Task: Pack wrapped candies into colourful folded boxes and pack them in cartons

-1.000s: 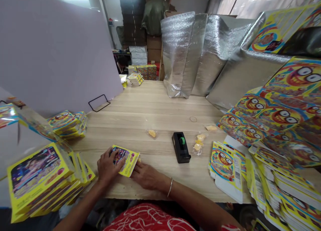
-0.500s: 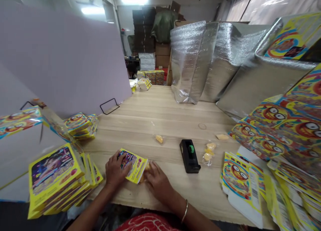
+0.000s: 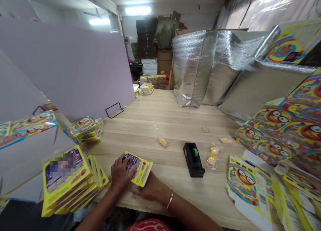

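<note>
A small yellow printed carton [image 3: 143, 168] is tilted over the near middle of the table. My left hand [image 3: 121, 173] grips its left side, with the thumb and fingers across the printed face. At the carton's lower right end, my right hand [image 3: 151, 187] is closed against its underside; the fingers are largely hidden beneath it. Beyond the carton lies a wrapped yellow-orange piece [image 3: 163, 142]. To the right stands a black tape dispenser [image 3: 193, 162] with a green core, and beside it are several more wrapped pieces [image 3: 213, 155].
Stacked yellow cartons [image 3: 66, 181] stand at the left, with a smaller stack [image 3: 87, 127] behind. Flat carton blanks [image 3: 244, 181] lie at the right. Silver insulated bags [image 3: 188, 67] line the back right. A rubber band [image 3: 205, 129] and black wire stand [image 3: 114, 110] are on the table [image 3: 140, 119].
My right hand has moved left from the carton's right end to beneath it. The carton's right end now appears closed and raised. The whole view has shifted slightly.
</note>
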`<state>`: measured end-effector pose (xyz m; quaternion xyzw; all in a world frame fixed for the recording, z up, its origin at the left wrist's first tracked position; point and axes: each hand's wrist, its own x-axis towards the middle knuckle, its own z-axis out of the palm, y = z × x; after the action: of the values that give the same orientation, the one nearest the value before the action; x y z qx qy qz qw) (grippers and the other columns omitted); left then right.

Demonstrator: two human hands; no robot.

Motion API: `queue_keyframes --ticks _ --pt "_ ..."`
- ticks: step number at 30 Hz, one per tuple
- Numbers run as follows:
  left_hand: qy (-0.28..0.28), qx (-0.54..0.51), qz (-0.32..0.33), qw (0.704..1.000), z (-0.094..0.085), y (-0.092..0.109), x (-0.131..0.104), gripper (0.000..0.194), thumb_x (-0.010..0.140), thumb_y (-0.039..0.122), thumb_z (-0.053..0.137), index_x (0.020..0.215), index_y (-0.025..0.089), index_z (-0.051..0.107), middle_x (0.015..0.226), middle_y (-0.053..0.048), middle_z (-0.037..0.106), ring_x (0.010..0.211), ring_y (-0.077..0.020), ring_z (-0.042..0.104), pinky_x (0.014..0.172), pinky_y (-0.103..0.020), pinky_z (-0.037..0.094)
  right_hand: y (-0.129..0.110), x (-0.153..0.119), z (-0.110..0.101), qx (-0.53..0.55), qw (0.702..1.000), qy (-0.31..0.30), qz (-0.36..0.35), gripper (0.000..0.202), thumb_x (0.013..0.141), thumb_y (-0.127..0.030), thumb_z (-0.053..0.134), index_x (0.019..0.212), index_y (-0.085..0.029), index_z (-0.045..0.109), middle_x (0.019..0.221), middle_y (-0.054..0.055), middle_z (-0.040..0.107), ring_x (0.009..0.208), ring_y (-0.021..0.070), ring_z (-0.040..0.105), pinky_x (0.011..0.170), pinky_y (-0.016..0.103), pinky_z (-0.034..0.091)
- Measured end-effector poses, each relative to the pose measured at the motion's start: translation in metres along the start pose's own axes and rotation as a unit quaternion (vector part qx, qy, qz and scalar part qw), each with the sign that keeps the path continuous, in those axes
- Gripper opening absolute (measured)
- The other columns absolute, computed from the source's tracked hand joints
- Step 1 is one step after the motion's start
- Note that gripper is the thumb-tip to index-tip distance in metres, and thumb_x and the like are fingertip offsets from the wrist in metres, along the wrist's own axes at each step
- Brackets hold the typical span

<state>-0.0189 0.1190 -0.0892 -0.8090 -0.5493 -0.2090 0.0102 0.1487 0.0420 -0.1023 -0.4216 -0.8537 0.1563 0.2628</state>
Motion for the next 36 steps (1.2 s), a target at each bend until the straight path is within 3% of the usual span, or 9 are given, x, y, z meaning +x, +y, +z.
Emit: queue_keyframes --ticks 4,7,10,14,17,21,26,31,36 --pt "0.015 0.005 0.01 1.0 0.006 -0.003 0.0 0.036 0.083 0.041 0.059 0.115 0.024 0.062 0.131 -0.012 0.054 0.113 -0.0306 0.053 0.088 -0.043 0.044 0.005 -0.036 -0.027 -0.039 0.997 0.057 0.043 0.041 0.085 -0.038 0.062 0.123 -0.023 0.059 0.125 0.008 0.063 0.116 0.0257 0.056 0.102 0.04 0.043" --pt "0.016 0.007 0.009 1.0 0.009 -0.008 0.003 0.037 0.084 0.042 0.057 0.114 0.023 0.063 0.13 -0.013 0.055 0.111 -0.0318 0.054 0.087 -0.044 0.045 0.04 -0.036 -0.054 -0.064 0.98 0.129 0.14 0.023 0.092 -0.018 0.046 0.102 -0.022 0.067 0.096 0.007 0.07 0.092 0.0198 0.064 0.085 0.032 0.051" --pt "0.04 -0.008 0.025 0.999 0.007 -0.012 0.0 0.036 0.085 0.043 0.053 0.111 0.02 0.063 0.13 -0.016 0.054 0.114 -0.0343 0.052 0.091 -0.049 0.043 0.088 -0.012 -0.072 -0.099 0.957 0.168 0.213 0.035 0.091 -0.017 0.047 0.125 -0.017 0.057 0.13 0.014 0.056 0.123 0.0252 0.049 0.101 0.043 0.042" --pt "0.061 -0.057 0.152 0.985 0.001 -0.001 -0.028 0.051 0.08 0.049 0.058 0.122 0.019 0.057 0.141 -0.02 0.045 0.13 -0.039 0.04 0.108 -0.06 0.023 0.114 0.006 -0.077 -0.131 0.949 0.15 0.244 0.025 0.086 -0.015 0.055 0.109 -0.015 0.065 0.126 0.016 0.058 0.119 0.0271 0.05 0.099 0.044 0.043" --pt "0.029 -0.068 0.158 0.985 0.003 0.02 -0.051 0.076 0.073 0.054 0.065 0.135 0.017 0.046 0.145 -0.022 0.041 0.135 -0.0408 0.035 0.11 -0.061 0.02 0.093 -0.014 -0.071 -0.121 0.952 0.151 0.238 0.017 0.088 -0.013 0.051 0.091 -0.017 0.068 0.102 0.01 0.066 0.099 0.0226 0.058 0.086 0.036 0.049" --pt "0.011 -0.064 0.094 0.993 0.009 0.035 -0.054 0.036 0.088 0.035 0.049 0.119 0.022 0.062 0.129 -0.014 0.06 0.119 -0.0329 0.054 0.098 -0.052 0.039 0.042 -0.057 -0.05 -0.098 0.948 0.168 0.25 0.018 0.089 -0.014 0.051 0.1 -0.017 0.065 0.099 0.009 0.065 0.095 0.0221 0.058 0.083 0.035 0.051" --pt "0.024 -0.079 0.096 0.992 0.014 0.029 -0.045 0.035 0.093 0.031 0.039 0.105 0.02 0.07 0.119 -0.012 0.067 0.112 -0.0294 0.059 0.094 -0.046 0.045 -0.005 -0.063 -0.018 -0.025 0.964 0.159 0.213 0.039 0.087 -0.014 0.055 0.126 -0.017 0.055 0.118 0.01 0.064 0.106 0.0221 0.057 0.094 0.036 0.05" --pt "0.05 -0.095 0.117 0.987 0.015 0.025 -0.048 0.037 0.094 0.031 0.038 0.108 0.018 0.07 0.121 -0.012 0.067 0.114 -0.0288 0.058 0.093 -0.046 0.046 -0.009 -0.03 0.0 -0.078 0.987 0.114 0.087 0.037 0.092 -0.015 0.05 0.128 -0.015 0.056 0.131 0.013 0.056 0.123 0.0223 0.048 0.107 0.037 0.042" --pt "0.039 -0.102 0.11 0.988 -0.002 0.013 -0.023 0.033 0.092 0.036 0.044 0.106 0.021 0.07 0.123 -0.011 0.064 0.115 -0.027 0.057 0.097 -0.044 0.043 -0.01 -0.036 -0.007 -0.099 0.977 0.15 0.114 0.051 0.086 -0.018 0.057 0.135 -0.01 0.049 0.143 0.02 0.042 0.135 0.0302 0.035 0.109 0.049 0.038"
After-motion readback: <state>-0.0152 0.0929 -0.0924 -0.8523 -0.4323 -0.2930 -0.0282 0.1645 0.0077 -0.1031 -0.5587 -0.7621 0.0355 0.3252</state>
